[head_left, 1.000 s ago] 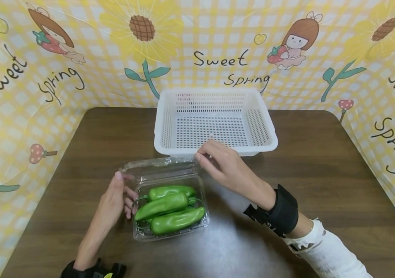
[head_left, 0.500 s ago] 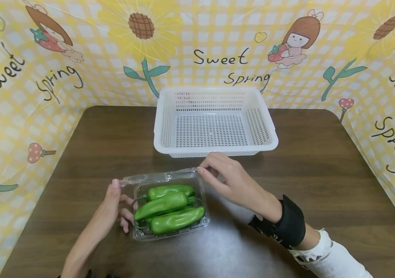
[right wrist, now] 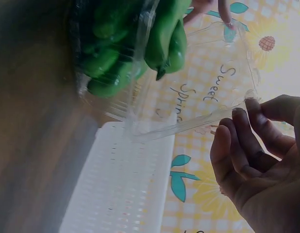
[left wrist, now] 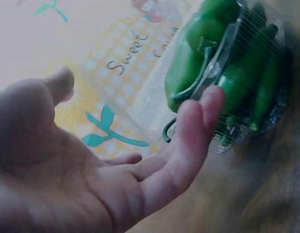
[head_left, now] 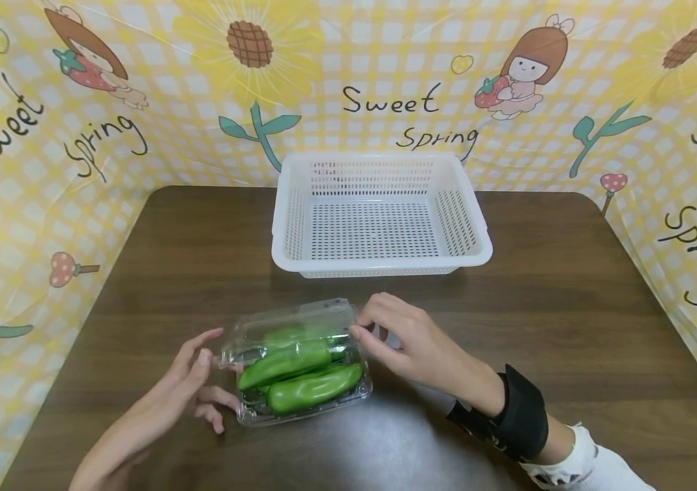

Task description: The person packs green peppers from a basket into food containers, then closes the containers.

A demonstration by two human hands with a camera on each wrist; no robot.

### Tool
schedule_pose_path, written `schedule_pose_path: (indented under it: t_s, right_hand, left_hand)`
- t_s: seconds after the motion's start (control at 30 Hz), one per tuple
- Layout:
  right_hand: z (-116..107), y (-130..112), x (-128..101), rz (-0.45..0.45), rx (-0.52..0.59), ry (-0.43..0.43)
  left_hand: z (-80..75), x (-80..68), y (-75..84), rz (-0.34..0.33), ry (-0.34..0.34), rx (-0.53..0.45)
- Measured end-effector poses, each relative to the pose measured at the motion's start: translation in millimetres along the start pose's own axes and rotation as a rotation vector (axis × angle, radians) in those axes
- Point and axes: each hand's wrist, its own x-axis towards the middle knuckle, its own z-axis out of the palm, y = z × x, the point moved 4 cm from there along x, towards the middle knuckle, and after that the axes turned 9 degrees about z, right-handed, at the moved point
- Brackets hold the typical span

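Observation:
A clear plastic clamshell box (head_left: 299, 417) lies on the table with several long green peppers (head_left: 314, 389) inside. Its hinged lid (head_left: 296, 317) slants over the peppers, partly lowered. At the lid's right front corner, my right hand (head_left: 406, 337) pinches the edge between thumb and fingertips; the right wrist view also has this lid edge (right wrist: 189, 127) at the fingers. My left hand (head_left: 170, 392) is at the box's left side, fingers extended and spread, near the lid's left corner. The left wrist view shows its palm (left wrist: 106, 184) facing up, fingertips overlapping the box.
A white perforated plastic basket (head_left: 385, 264) stands behind the box, near the table's back edge. The brown wooden table (head_left: 545, 293) is enclosed on three sides by a yellow checked cloth (head_left: 348, 41) with printed flowers and lettering.
The lid has swung from standing up at the back to leaning forward over the peppers. Both hands have come toward the body with it. Box and basket stay put.

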Motion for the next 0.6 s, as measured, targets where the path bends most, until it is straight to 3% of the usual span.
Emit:
schedule_pose_path:
  t_s: [0.17,0.3,0.6]
  right_hand:
    - [4,1,-8,-0.015,-0.02,0.003]
    - [7,1,-15,-0.015,-0.018,-0.005]
    - [15,5,-30,0.044,0.048,-0.063]
  left_hand:
    - [-2.7,-8.3,-3.8,0.032,-0.095,0.013]
    - [-3.6,-11.9,-5.7,0.043,-0.131,0.074]
    - [2.1,-14.3,-3.8,0.01,-0.077,0.14]
